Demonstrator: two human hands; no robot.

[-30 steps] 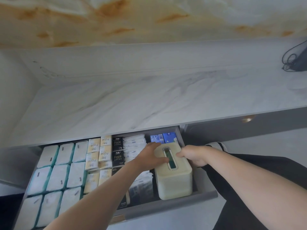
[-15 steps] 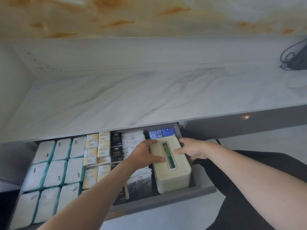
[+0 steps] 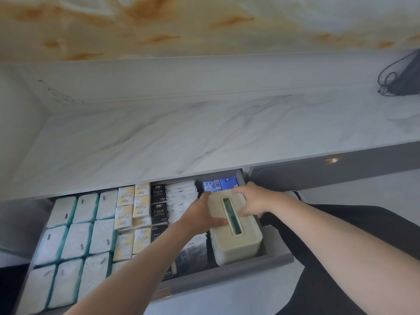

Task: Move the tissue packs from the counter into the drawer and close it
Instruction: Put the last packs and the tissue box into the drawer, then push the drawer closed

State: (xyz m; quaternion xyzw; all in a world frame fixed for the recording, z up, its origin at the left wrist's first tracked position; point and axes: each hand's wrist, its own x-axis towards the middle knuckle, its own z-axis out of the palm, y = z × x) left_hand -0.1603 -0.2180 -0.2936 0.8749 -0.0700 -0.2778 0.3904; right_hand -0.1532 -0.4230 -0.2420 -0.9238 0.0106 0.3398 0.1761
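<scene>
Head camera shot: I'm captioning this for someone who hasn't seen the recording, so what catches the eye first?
Both hands, left hand and right hand, clasp a cream tissue box at the right end of the open drawer. Left of it the drawer is packed with rows of tissue packs. Above, the pale marble counter holds only a dark corded device at its far right.

Both hands apparently clamped, arms outstretched.

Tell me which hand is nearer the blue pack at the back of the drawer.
Right. The right hand grips the tissue box just below the blue pack; the left hand holds the box's other side, farther forward.
</scene>
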